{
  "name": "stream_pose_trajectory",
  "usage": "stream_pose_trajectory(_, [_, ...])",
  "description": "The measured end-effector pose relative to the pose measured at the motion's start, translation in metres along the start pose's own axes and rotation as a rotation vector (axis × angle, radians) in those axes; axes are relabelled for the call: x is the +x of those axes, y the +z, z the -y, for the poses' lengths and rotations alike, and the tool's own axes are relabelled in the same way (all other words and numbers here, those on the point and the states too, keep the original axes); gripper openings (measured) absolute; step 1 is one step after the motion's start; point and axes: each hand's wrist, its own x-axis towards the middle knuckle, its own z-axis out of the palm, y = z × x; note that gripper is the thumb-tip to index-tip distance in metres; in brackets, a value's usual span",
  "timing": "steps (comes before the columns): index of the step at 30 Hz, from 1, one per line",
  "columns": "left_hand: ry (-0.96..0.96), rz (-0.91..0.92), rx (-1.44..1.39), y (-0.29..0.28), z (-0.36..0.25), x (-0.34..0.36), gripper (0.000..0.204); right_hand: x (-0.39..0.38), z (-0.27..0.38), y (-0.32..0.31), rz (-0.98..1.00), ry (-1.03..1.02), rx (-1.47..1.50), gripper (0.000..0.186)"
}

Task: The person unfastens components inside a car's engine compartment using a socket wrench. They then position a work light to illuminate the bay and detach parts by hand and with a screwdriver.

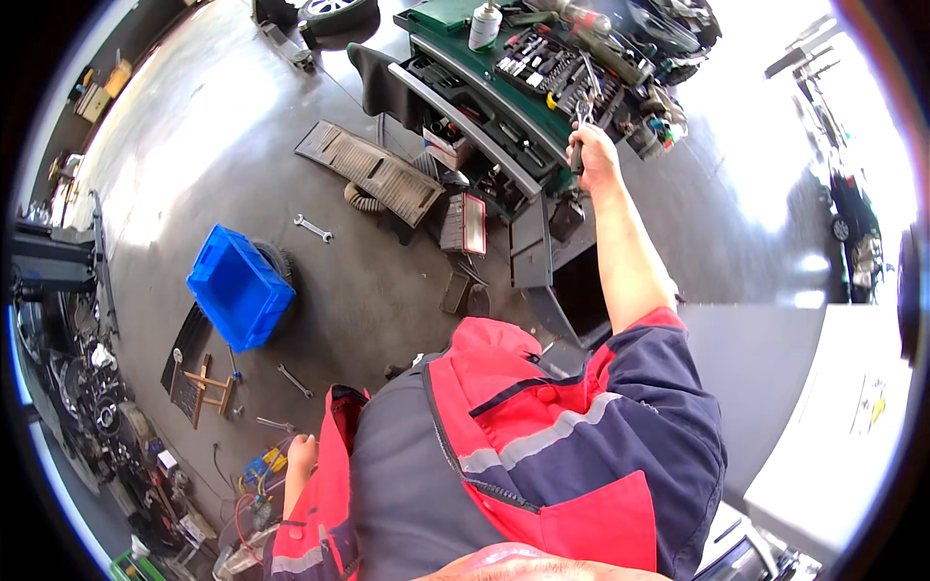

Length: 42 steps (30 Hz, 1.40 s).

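My right arm reaches out over the green tool cart (538, 87). In my right hand (599, 160) is a pair of pliers with dark handles (578, 155); the fingers are closed round the grip and the metal jaws point away from me. Just beyond the jaws lies an open socket set (542, 64) on the cart top. My left hand (302, 451) hangs low at my left side with its fingers curled in. A wrench (276, 424) shows right by it, and whether the hand touches it I cannot tell. What the left fingers hold, if anything, is hidden.
A spray can (483, 27) stands on the cart, whose drawer (475, 111) is pulled out. On the floor are a blue crate (228, 300), two wrenches (313, 229), a ribbed panel (373, 169) and a small wooden frame (203, 389). A white table (823, 416) stands at the right.
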Motion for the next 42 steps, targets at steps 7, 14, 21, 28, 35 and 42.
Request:
stream_pose_trajectory(7, [-0.109,0.121,-0.075,0.038,-0.057,-0.058,0.037,0.161,0.000,0.016,-0.060,-0.279,-1.103,0.032])
stream_pose_trajectory(14, [-0.066,0.005,-0.161,0.039,-0.076,-0.111,0.037,0.208,-0.008,0.014,-0.111,-0.361,-1.137,0.040])
stream_pose_trajectory(21, [-0.274,0.225,0.092,0.080,0.016,-0.117,0.037,0.176,-0.019,-0.067,-0.253,-0.431,-0.764,0.030])
stream_pose_trajectory(28, [-0.266,0.137,-0.277,0.045,0.020,-0.108,0.035,0.006,-0.075,-0.106,-0.293,-0.558,-0.655,0.017])
stream_pose_trajectory(35, [-0.019,0.066,-0.078,0.013,0.099,-0.105,0.034,-0.209,-0.237,-0.109,0.084,-0.135,-0.868,0.019])
stream_pose_trajectory(42, [0.029,0.137,0.107,0.021,0.093,-0.115,0.036,-0.477,-0.395,-0.225,0.851,0.944,-1.402,0.029])
